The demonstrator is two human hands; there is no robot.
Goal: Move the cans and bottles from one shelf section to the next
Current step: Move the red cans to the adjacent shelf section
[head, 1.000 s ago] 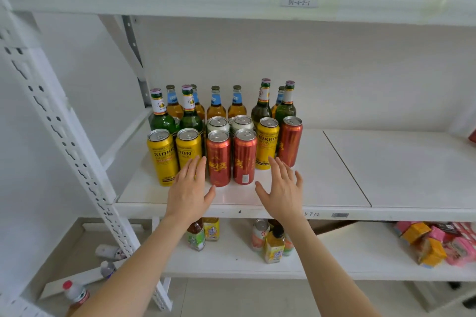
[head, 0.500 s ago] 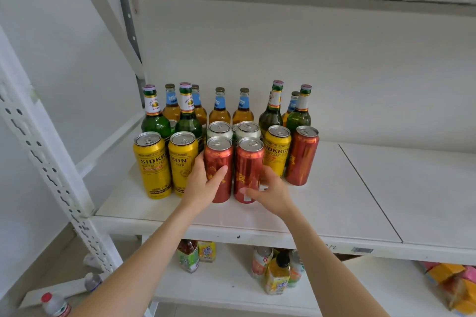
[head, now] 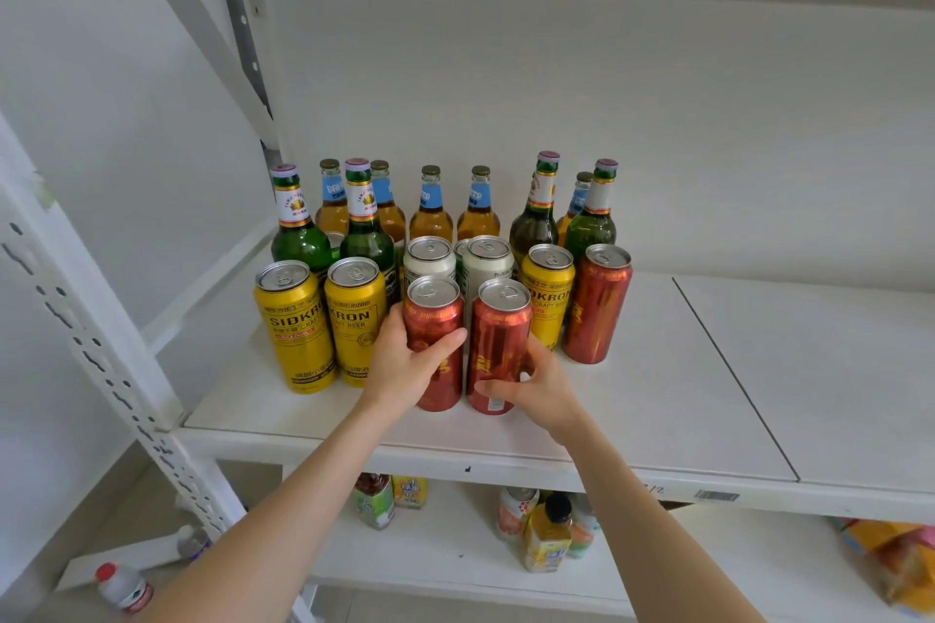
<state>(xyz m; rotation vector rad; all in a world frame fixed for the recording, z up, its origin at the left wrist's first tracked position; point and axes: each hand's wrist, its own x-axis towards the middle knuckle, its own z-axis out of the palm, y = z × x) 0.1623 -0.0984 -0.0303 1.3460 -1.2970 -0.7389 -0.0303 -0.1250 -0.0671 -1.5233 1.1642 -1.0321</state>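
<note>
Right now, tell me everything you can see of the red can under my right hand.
The red can is tall, slim and metal, with a glossy red wrap, gold print and a closed silver lid with a pull tab. A small white patch shows near its base. It stands upright at the front of the white shelf, seemingly resting on it, close beside a matching red can that the left hand grips. The right hand wraps its lower half, thumb in front.

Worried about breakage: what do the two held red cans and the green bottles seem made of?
Held red cans: probably aluminium, glossy printed sides, bare silvery pull-tab tops. Green bottles: seemingly glass, translucent and shiny, with paper-looking neck labels.
</note>
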